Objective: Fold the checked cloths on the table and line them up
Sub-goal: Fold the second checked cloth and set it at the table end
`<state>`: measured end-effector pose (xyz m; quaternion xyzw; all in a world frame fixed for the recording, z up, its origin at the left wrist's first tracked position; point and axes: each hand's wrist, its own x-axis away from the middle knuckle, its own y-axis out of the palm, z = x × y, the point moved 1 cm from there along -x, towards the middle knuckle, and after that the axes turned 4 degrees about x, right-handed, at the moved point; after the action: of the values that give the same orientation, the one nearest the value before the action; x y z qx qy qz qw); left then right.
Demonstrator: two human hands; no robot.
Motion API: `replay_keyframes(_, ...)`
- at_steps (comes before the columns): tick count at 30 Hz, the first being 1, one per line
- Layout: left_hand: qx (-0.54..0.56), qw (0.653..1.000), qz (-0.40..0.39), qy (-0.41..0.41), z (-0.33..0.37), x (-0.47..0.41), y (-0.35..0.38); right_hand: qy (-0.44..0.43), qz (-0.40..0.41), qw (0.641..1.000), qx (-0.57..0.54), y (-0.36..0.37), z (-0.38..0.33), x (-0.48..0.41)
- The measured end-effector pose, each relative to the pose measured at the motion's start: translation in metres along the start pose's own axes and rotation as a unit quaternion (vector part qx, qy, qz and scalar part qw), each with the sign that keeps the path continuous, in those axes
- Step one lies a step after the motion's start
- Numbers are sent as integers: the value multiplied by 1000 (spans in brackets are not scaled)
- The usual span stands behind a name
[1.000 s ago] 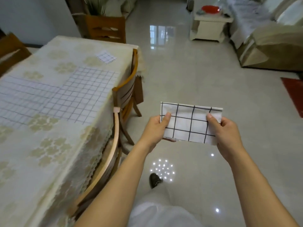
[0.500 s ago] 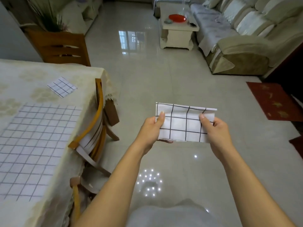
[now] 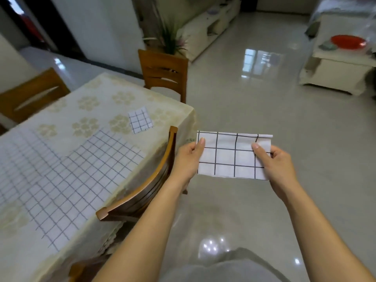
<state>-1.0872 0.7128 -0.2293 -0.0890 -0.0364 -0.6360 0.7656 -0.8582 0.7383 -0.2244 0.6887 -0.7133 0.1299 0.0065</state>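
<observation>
I hold a small folded white cloth with black checks [image 3: 230, 155] in the air over the floor, to the right of the table. My left hand [image 3: 188, 159] pinches its left edge and my right hand [image 3: 274, 165] pinches its right edge. On the table [image 3: 97, 102], covered with a cream flowered tablecloth, a small folded checked cloth [image 3: 140, 120] lies near the far right corner. A large checked cloth [image 3: 67, 180] lies spread flat in the middle, and another spread cloth [image 3: 18, 147] lies partly under it at the left edge of view.
A wooden chair [image 3: 142, 188] is tucked under the table's right side, close to my left forearm. Another chair [image 3: 164, 72] stands at the far end and a third [image 3: 32, 94] at the far left. A white side table [image 3: 337, 66] with a red dish stands far right.
My view has swung left and the table with its cloths has come back toward the middle. Both hands keep the same grip on the folded cloth.
</observation>
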Motion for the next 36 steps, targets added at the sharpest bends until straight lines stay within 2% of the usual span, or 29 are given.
replay_keyframes(5, 33, 998, 50, -19, 36, -53, 40, -13, -63, 998, 10, -21, -37, -94)
replay_keyframes(11, 90, 988, 118, -30, 58, -112, 48, -4, -122, 992, 26, -7, -57, -172)
replay_keyframes(14, 111, 984, 141, -19, 55, -152, 51, -1, -128, 991, 34, 4, -63, -209)
replay_keyframes(22, 140, 984, 106, -25, 70, -289, 60, -20, -88, 991, 98, 15, -112, -325)
replay_keyframes(27, 101, 989, 109, -18, 87, -362, 32, -31, -74, 993, 81, 56, -144, -394)
replay_keyframes(33, 93, 975, 194, -52, 72, -401, -28, -10, -178, 977, 115, 131, -137, -441)
replay_keyframes(36, 103, 959, 260, -54, 64, -410, -56, -36, -233, 962, 141, 175, -137, -471)
